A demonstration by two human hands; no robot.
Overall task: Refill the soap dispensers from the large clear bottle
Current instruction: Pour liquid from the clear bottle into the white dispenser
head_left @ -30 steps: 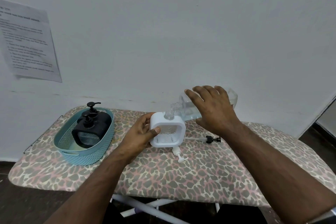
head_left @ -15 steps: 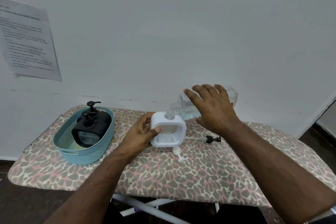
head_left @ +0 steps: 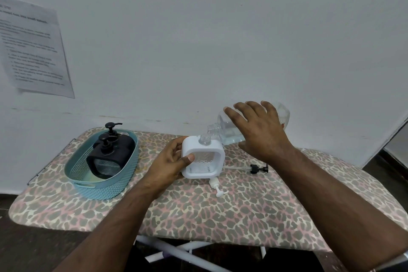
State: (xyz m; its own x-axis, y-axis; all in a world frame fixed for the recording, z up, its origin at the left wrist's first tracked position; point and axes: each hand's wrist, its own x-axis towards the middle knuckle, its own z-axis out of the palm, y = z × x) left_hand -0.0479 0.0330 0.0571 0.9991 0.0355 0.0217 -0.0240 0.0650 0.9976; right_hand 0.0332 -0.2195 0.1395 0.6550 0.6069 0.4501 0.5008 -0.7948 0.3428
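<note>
**Tight at the middle, open up front**

The ironing board (head_left: 198,212) lies bare along its near edge. The teal basket (head_left: 123,181) blocks the left end. The white pump (head_left: 217,187) and black pump (head_left: 257,169) litter the centre, just beside the white dispenser (head_left: 203,158). The right end lies open.

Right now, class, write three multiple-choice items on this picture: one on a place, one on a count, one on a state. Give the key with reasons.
1. Where are the black dispensers?
A. in the teal basket
B. on the floor
C. in the left hand

2. How many loose pumps lie on the board?
A. none
B. two
C. five

3. How is the large clear bottle held?
A. upright, capped
B. lying flat
C. tilted, open

Key: 1 A, they stand inside it. 2 B, a white pump and a black pump. 3 C, the right hand tips its neck over the white dispenser.
</note>
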